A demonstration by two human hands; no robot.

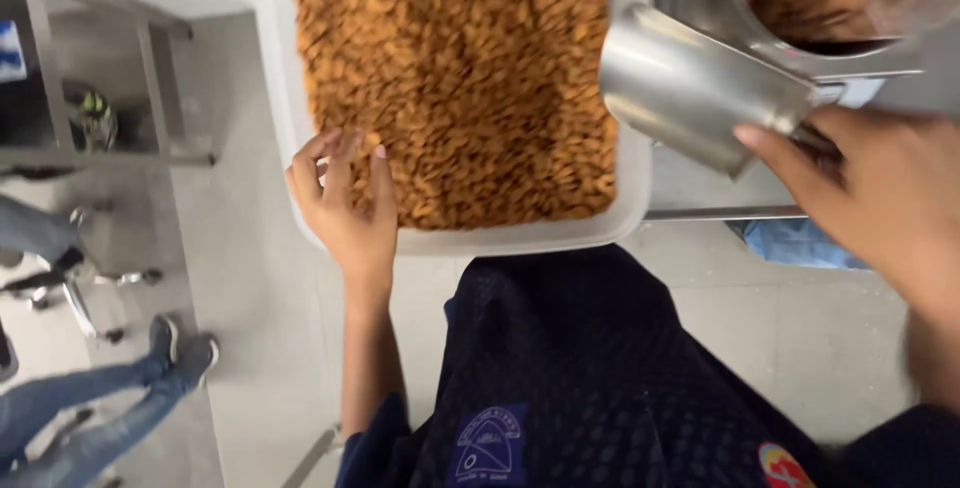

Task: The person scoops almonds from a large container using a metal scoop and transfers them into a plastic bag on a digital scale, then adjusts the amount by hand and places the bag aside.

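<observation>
1. A pale grey tiled floor (pixel 250 278) lies below; a metal rack (pixel 150 98) stands far left, and another person's legs in jeans (pixel 90 398) cross the near left corner.
2. The white plastic tray (pixel 520 240) of brown almonds (pixel 460 78) sits in the middle. The left hand (pixel 345 198) grips its near left rim, thumb outside, fingertips curled over onto the nuts.
3. The right hand (pixel 870 188) closes around the handle of a smooth, cylindrical steel scoop (pixel 700 88), held tilted just right of the tray.
4. A round steel container (pixel 830 8) holding more nuts stands far right.
</observation>
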